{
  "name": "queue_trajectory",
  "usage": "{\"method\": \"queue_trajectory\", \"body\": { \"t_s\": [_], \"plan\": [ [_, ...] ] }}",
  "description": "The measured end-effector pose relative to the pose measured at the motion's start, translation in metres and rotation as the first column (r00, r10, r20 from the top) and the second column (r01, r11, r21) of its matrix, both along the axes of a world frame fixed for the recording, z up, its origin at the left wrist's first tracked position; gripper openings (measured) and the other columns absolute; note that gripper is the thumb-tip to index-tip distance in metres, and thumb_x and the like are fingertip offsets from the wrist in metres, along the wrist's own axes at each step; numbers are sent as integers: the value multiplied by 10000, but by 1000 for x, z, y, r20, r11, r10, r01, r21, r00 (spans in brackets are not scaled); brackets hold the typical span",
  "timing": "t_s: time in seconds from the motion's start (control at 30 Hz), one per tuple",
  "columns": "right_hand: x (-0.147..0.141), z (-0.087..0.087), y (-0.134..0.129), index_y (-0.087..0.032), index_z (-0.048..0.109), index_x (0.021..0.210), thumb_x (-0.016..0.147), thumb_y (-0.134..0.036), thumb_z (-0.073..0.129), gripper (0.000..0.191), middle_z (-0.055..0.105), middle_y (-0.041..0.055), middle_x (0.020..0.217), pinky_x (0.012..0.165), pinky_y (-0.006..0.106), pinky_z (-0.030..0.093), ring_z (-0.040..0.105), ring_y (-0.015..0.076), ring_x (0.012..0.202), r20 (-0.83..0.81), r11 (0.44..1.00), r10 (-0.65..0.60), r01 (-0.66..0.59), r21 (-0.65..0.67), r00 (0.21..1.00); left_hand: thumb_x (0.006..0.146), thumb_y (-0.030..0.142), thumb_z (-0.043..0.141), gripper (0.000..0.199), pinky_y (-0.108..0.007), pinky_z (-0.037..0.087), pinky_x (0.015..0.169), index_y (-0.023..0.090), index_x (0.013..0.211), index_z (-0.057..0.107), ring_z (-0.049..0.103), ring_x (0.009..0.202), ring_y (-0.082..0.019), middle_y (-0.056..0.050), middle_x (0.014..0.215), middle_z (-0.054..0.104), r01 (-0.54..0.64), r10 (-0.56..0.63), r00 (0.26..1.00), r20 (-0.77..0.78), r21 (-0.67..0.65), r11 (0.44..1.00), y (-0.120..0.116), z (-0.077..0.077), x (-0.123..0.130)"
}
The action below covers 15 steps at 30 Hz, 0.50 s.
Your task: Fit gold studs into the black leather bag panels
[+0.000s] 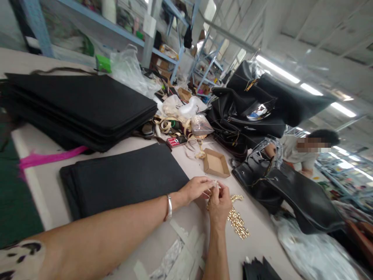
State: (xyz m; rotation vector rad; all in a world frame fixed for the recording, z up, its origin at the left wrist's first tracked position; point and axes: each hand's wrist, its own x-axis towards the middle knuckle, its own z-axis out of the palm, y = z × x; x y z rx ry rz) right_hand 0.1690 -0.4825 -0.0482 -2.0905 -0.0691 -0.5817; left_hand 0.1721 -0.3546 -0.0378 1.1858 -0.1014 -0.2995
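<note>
My left hand (pixel 196 189), with a silver bangle (pixel 169 208) on its wrist, reaches across the table to meet my right hand (pixel 220 202). The fingertips of both hands are closed in a pinch, close together. Gold links show under and between the fingers, part of a gold chain (pixel 238 223). More of that chain lies heaped on the table just right of my right hand. A small pale spot shows at the fingertips, too small to name. Left of my hands lies a stack of black sheets (pixel 125 175).
A shallow cardboard box (pixel 217 162) sits beyond my hands. A taller black stack (pixel 87 101) lies at the left, a pink strip (pixel 55 157) below it. Black bags (pixel 291 186) are piled at the right, near clear plastic (pixel 311 245). Another person (pixel 303 155) works behind them.
</note>
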Motion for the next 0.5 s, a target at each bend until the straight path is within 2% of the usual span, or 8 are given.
{"method": "queue_trajectory", "body": {
  "t_s": [0.1,0.23,0.37,0.5],
  "plan": [
    [-8,-3,5,-139,663,1151,927,-508,504,460,736,110,964,754,321,490,669,218,826,32,998,-9,7,63,999,967,375,620,338,-442,573,870,166,1233,609,658,1024,-232,-93,1221,642,18,-18,1000,3,-10,1000,1,0,-2],
    [-4,-12,3,-129,657,1172,937,-521,506,481,724,135,1076,813,338,510,671,228,918,45,990,10,-16,137,999,966,369,623,333,-444,571,874,165,1228,611,656,1029,-233,-93,1223,641,8,-8,1000,-5,-8,1000,-1,-1,-2],
    [0,-18,2,-124,691,1117,934,-552,496,504,729,131,1055,864,362,501,659,243,957,47,984,57,-64,164,997,972,390,611,331,-425,578,845,162,1211,616,665,985,-220,-87,1182,654,-11,11,999,-33,8,1000,-8,-3,-3],
    [-4,-16,7,-144,701,1000,936,-559,493,469,725,81,922,782,322,486,639,213,839,43,984,54,-61,166,998,977,411,598,333,-405,583,813,158,1192,620,670,939,-206,-81,1140,664,-89,92,995,-49,65,994,-14,-6,-3]
  ]
}}
